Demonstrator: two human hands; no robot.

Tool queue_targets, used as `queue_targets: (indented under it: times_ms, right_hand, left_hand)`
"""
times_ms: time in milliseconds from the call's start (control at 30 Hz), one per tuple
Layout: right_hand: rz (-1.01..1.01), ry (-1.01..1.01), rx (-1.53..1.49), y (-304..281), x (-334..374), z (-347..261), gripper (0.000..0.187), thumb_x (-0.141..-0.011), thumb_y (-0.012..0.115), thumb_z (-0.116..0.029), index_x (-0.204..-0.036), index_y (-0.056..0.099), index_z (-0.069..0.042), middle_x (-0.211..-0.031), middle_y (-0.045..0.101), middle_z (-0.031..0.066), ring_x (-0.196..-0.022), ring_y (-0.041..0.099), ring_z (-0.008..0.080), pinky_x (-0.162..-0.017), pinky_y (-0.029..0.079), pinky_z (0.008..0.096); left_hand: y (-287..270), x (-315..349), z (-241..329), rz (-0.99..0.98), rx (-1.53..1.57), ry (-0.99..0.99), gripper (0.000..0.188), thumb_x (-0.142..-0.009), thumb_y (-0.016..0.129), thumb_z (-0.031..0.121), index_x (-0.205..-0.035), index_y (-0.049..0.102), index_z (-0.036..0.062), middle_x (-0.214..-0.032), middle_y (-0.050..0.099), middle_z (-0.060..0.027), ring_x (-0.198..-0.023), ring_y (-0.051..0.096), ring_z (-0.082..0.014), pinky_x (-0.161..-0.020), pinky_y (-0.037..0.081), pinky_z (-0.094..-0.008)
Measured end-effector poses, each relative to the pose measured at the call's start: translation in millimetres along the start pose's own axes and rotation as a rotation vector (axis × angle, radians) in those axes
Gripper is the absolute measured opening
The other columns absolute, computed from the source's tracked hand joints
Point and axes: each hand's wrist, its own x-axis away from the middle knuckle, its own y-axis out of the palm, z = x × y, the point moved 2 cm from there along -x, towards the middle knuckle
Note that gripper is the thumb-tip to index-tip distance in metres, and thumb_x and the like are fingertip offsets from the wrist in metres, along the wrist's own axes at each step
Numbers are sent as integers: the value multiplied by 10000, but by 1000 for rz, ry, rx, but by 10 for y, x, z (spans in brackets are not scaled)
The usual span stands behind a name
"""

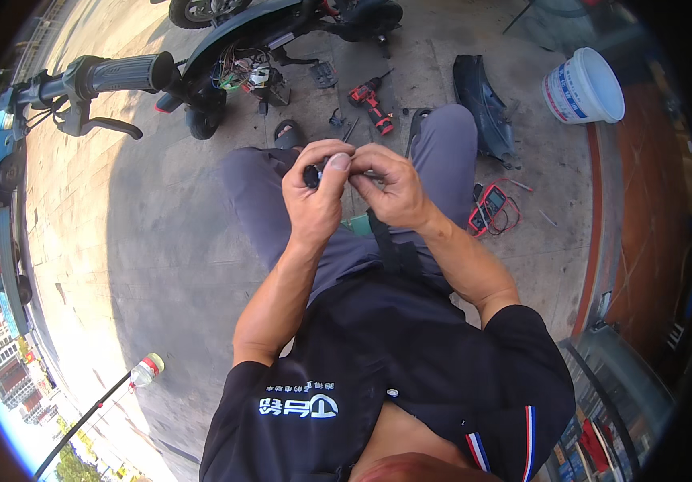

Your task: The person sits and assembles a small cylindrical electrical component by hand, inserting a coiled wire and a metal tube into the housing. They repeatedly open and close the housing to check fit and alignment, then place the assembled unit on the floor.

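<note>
My left hand (315, 193) is closed around a small dark part with a round black end (311, 177), held above my lap. Its exact kind cannot be made out. Right beside it, my right hand (394, 189) has thumb and fingers pinched together, meeting the left fingertips. Whatever lies in that pinch is mostly hidden by the fingers. Beyond my knees an electric scooter (241, 36) lies or leans with a bundle of coloured wires (237, 71) exposed.
On the ground ahead are a red cordless drill (371, 104), a black curved fender-like panel (481, 104) and a screwdriver (351, 130). To the right sit a red multimeter (490, 205) with leads and a white bucket (583, 88). A handlebar grip (129, 72) juts in from the left.
</note>
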Motion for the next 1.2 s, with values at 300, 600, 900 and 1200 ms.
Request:
queue_targets:
  times_ms: [300,600,900,1200]
  right_hand:
    - [285,198,-71,-438,-813,514,115,-943,626,-4,-1051,660,16,-942,692,69,-880,637,103,-783,528,257]
    - [189,332,-29,-728,-2038,1623,133,-957,603,-44,-1075,638,8,-910,674,69,-877,614,104,-763,506,269]
    - [131,349,-410,-606,-2096,1925,71,-989,586,-36,-1050,599,-2,-1024,620,31,-971,572,81,-857,484,251]
    - [8,323,-412,-601,-2224,1914,64,-995,594,-53,-1043,597,-10,-987,609,17,-936,566,70,-805,485,234]
  left_hand:
    - [518,-1443,-335,-92,124,58,198,-932,702,156,-866,689,-30,-921,680,-63,-813,609,-117,-757,489,-265]
    - [384,-2906,-929,-145,-170,290,129,-900,704,97,-888,692,-31,-955,706,-113,-872,646,-179,-819,495,-308]
    - [206,-2998,-1081,-86,-233,265,130,-815,768,71,-844,673,-13,-916,698,-111,-801,655,-202,-731,510,-311]
    - [107,-3025,-971,-92,-198,298,94,-817,737,34,-818,656,-13,-901,692,-106,-801,651,-202,-730,508,-312]
